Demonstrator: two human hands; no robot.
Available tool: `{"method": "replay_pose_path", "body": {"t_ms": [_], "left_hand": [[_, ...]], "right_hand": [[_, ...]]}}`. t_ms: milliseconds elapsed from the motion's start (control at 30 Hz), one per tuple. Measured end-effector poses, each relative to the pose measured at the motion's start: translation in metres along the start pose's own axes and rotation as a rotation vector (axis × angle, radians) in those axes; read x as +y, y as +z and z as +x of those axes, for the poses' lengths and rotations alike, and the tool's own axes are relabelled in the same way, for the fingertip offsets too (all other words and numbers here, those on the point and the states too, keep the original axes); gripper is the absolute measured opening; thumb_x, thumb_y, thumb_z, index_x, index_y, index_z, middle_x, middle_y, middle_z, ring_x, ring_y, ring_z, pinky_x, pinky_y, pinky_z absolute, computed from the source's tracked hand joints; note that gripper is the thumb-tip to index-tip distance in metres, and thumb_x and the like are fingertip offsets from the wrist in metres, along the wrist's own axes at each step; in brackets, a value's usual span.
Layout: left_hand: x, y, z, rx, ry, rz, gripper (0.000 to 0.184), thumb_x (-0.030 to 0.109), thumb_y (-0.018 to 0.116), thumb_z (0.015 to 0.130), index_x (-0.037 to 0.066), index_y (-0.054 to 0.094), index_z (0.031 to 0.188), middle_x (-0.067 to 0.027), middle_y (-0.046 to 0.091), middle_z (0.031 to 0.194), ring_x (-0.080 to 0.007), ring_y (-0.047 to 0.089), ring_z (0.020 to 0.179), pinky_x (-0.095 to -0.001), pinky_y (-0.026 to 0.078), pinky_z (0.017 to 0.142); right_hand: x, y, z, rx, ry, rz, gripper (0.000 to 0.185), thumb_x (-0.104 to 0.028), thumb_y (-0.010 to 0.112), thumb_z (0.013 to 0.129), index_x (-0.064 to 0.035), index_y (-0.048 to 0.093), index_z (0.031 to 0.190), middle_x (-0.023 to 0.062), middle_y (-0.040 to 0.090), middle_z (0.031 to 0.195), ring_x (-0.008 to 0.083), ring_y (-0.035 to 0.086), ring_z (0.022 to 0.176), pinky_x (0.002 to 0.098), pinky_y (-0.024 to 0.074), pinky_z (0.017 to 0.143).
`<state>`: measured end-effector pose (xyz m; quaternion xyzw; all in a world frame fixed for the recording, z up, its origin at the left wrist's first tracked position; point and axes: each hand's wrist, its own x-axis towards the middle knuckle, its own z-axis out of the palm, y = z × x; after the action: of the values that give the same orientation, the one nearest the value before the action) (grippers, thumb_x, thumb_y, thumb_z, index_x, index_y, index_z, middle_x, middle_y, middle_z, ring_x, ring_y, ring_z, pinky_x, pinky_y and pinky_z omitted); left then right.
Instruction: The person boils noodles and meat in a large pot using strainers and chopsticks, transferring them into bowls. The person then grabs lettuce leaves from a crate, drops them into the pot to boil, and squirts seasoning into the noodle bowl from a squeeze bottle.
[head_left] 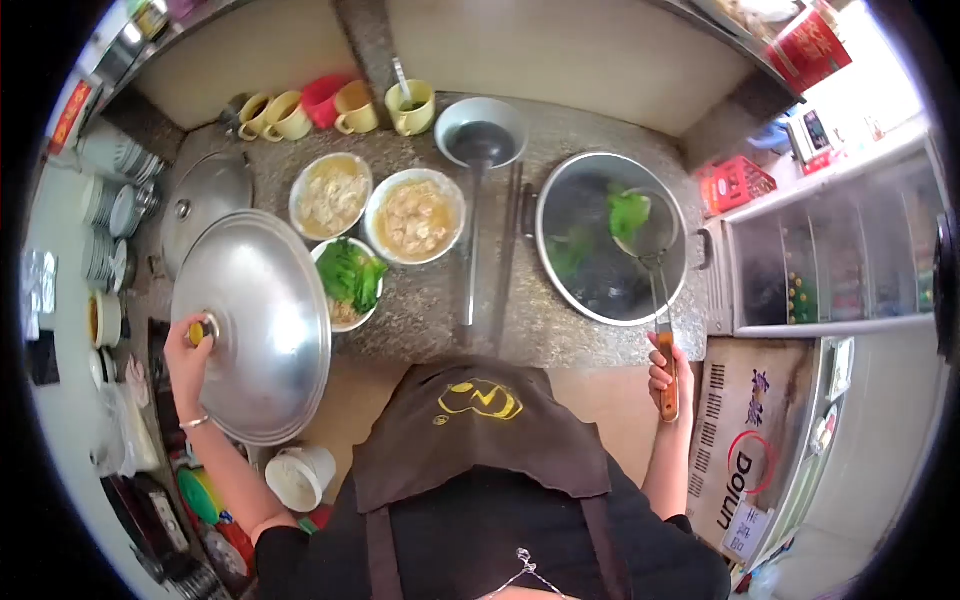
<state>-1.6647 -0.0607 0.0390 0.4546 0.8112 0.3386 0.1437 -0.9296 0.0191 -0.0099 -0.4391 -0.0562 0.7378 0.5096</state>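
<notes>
My left hand (188, 362) grips the knob of a large metal pot lid (265, 330), held tilted at the left. The wooden handle of a wire strainer (655, 262) is in my right hand (668, 375). Some leafy greens (629, 213) lie in the strainer's basket, over the steaming pot (540, 235). More green shows in the dark liquid below. Near the lid stands a bowl of greens (350, 275). Behind it are two bowls, one with pale food in broth (414, 216) and another much like it (331, 196).
A ladle (472, 260) rests in a grey bowl (481, 112) between the bowls and the pot. Several cups (288, 116) line the back wall. A second lid (208, 200) lies at the left. A white bucket (300, 478) is below the counter, and a refrigerator (830, 260) stands right.
</notes>
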Motion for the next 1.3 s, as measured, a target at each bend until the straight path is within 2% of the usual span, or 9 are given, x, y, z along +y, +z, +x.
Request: {"method": "replay_pose_path", "body": {"t_ms": [467, 567, 633, 767, 900, 1000, 1033, 1133, 1300], "left_hand": [[-0.041, -0.043, -0.035, 0.054, -0.031, -0.052, 0.028, 0.001, 0.059, 0.069, 0.002, 0.062, 0.096, -0.0059, 0.053, 0.090, -0.0107, 0.054, 0.066, -0.0226, 0.045, 0.061], [-0.054, -0.050, -0.043, 0.063, -0.030, 0.004, 0.028, 0.001, 0.059, 0.068, 0.003, 0.062, 0.096, -0.0057, 0.054, 0.090, -0.0099, 0.055, 0.064, -0.0220, 0.045, 0.060], [-0.066, -0.051, -0.041, 0.056, -0.039, -0.050, 0.028, 0.001, 0.060, 0.068, 0.002, 0.062, 0.096, -0.0059, 0.055, 0.092, -0.0108, 0.056, 0.067, -0.0224, 0.045, 0.061], [-0.075, -0.049, -0.032, 0.043, -0.032, 0.032, 0.028, 0.001, 0.060, 0.068, 0.001, 0.062, 0.096, -0.0072, 0.057, 0.098, -0.0146, 0.059, 0.080, -0.0241, 0.047, 0.068], [-0.109, -0.045, -0.034, 0.034, -0.029, -0.006, 0.030, -0.001, 0.059, 0.069, 0.001, 0.061, 0.099, -0.0077, 0.058, 0.102, -0.0168, 0.057, 0.091, -0.0260, 0.046, 0.076], [-0.091, -0.036, -0.030, 0.012, 0.006, -0.016, 0.031, -0.002, 0.058, 0.070, 0.001, 0.059, 0.101, -0.0063, 0.057, 0.102, -0.0161, 0.056, 0.091, -0.0254, 0.045, 0.076], [-0.087, -0.030, -0.023, -0.015, 0.034, -0.030, 0.031, -0.002, 0.058, 0.070, 0.001, 0.059, 0.101, -0.0063, 0.057, 0.102, -0.0161, 0.056, 0.091, -0.0254, 0.045, 0.076], [-0.094, -0.032, -0.010, -0.032, 0.048, 0.087, 0.030, -0.003, 0.057, 0.070, 0.001, 0.059, 0.100, -0.0053, 0.056, 0.103, -0.0149, 0.055, 0.090, -0.0249, 0.045, 0.075], [-0.072, -0.023, 0.009, -0.066, 0.157, 0.085, 0.032, -0.004, 0.057, 0.070, 0.002, 0.060, 0.101, -0.0040, 0.056, 0.102, -0.0113, 0.054, 0.084, -0.0233, 0.045, 0.069]], "right_hand": [[0.117, 0.170, -0.037, -0.293, 0.167, -0.905, 0.045, -0.021, 0.049, 0.089, -0.0038, 0.039, 0.130, -0.0004, 0.046, 0.066, 0.0059, 0.040, 0.042, 0.0199, 0.0314, 0.038], [0.140, 0.179, -0.025, -0.427, 0.252, -1.179, 0.047, -0.020, 0.052, 0.088, -0.0017, 0.039, 0.130, 0.0050, 0.054, 0.070, 0.0127, 0.051, 0.050, 0.0258, 0.0414, 0.046], [0.163, 0.193, -0.027, -0.604, -0.137, -1.598, 0.049, -0.020, 0.055, 0.087, 0.0011, 0.039, 0.129, 0.0150, 0.061, 0.078, 0.0241, 0.060, 0.065, 0.0337, 0.0482, 0.063], [0.180, 0.223, -0.025, -0.478, -0.094, -1.766, 0.054, -0.022, 0.057, 0.085, 0.0025, 0.038, 0.129, 0.0261, 0.060, 0.096, 0.0326, 0.062, 0.087, 0.0373, 0.0467, 0.077], [0.171, 0.204, 0.006, -0.512, -0.204, -1.595, 0.056, -0.024, 0.056, 0.087, 0.0021, 0.036, 0.132, 0.0220, 0.064, 0.096, 0.0338, 0.062, 0.086, 0.0393, 0.0466, 0.080], [0.151, 0.172, 0.025, -0.371, 0.013, -1.089, 0.053, -0.022, 0.053, 0.090, -0.0025, 0.034, 0.136, 0.0021, 0.055, 0.067, 0.0126, 0.053, 0.053, 0.0271, 0.0436, 0.049], [0.146, 0.170, 0.023, -0.324, -0.007, -0.814, 0.050, -0.020, 0.050, 0.091, -0.0046, 0.034, 0.136, -0.0044, 0.041, 0.058, 0.0052, 0.040, 0.044, 0.0208, 0.0318, 0.039], [0.110, 0.142, 0.029, -0.137, -0.149, -0.651, 0.043, -0.018, 0.045, 0.092, -0.0043, 0.038, 0.132, -0.0040, 0.039, 0.056, 0.0056, 0.038, 0.041, 0.0206, 0.0301, 0.038], [0.047, 0.023, 0.069, 0.383, -0.503, -1.079, 0.038, -0.016, 0.049, 0.090, 0.0007, 0.044, 0.123, -0.0015, 0.043, 0.054, 0.0079, 0.041, 0.040, 0.0240, 0.0336, 0.037]]}}
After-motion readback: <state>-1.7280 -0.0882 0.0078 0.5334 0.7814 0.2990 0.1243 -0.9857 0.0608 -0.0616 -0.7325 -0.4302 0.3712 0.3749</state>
